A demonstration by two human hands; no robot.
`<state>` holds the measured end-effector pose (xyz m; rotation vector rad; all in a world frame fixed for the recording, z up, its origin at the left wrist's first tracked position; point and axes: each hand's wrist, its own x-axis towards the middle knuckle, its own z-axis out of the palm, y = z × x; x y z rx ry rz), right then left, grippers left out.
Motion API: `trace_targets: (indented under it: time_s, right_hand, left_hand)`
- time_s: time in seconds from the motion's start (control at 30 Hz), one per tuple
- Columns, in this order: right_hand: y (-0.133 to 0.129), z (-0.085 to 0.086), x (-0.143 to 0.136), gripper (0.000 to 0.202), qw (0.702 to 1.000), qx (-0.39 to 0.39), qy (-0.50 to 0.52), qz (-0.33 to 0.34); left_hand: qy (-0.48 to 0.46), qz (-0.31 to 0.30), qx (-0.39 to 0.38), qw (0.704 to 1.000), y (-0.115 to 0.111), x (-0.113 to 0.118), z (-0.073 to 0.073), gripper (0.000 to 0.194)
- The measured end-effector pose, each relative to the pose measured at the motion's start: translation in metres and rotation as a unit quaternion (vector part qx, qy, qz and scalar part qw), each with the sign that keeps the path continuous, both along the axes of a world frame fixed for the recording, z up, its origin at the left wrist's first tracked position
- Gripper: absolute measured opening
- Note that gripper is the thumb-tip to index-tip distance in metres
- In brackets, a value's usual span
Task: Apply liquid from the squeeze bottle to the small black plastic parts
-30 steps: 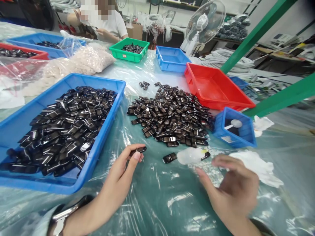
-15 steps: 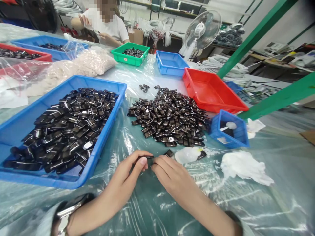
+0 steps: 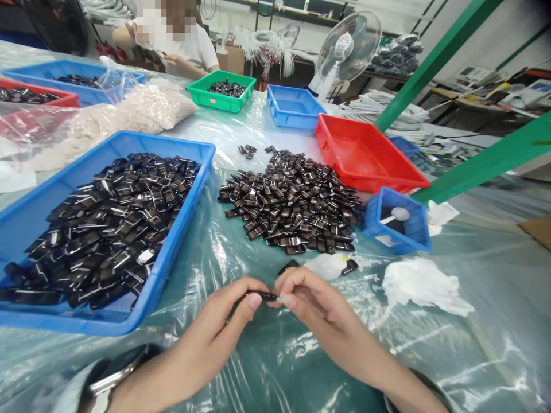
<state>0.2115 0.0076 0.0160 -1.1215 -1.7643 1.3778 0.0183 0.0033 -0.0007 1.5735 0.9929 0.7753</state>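
A small black plastic part (image 3: pixel 267 296) is held edge-on between the thumb and fingers of my left hand (image 3: pixel 219 321). My right hand (image 3: pixel 321 307) is closed in a pinch at the right end of that part, thumb and forefinger meeting there. Any smaller piece inside this pinch is hidden. Just beyond my fingers lie another black part (image 3: pixel 288 267) and a whitish translucent object (image 3: pixel 323 265) with a black part (image 3: pixel 349 267) at its right end. A heap of similar black parts (image 3: pixel 293 201) spreads over the plastic-covered table behind them.
At left a large blue tray (image 3: pixel 172 252) holds many black parts. Right of the heap stand a red tray (image 3: pixel 365 155) and a small blue bin (image 3: pixel 398 244) with a white spoon (image 3: pixel 400 214). Crumpled white tissue (image 3: pixel 426 287) lies at right. A person (image 3: pixel 185 51) sits across the table.
My right hand has turned, its thumb now showing against the end of the black part. Both hands appear slightly lower in view, and the camera view has shifted a little.
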Motion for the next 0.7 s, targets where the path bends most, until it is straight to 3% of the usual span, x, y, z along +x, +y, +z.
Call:
trace_targets:
  time_s: [0.17,0.33,0.53,0.7]
  right_hand:
    - [-0.001,0.003,0.002,0.007,0.991,-0.104,0.08,0.019]
    - [-0.003,0.005,0.003,0.009,0.985,-0.137,0.107,0.02]
    - [-0.003,0.006,0.006,0.008,0.983,-0.154,0.098,0.027]
    - [-0.002,-0.001,0.004,0.009,0.951,-0.237,0.196,0.034]
  left_hand:
    - [0.001,-0.021,-0.006,1.0,0.0,-0.001,0.007,0.026]
    - [0.009,-0.044,-0.017,0.999,0.0,-0.003,0.014,0.026]
    - [0.031,-0.069,-0.019,0.997,0.001,-0.004,0.012,0.029]
    - [0.016,-0.105,-0.023,0.994,0.001,-0.005,0.013,0.031]
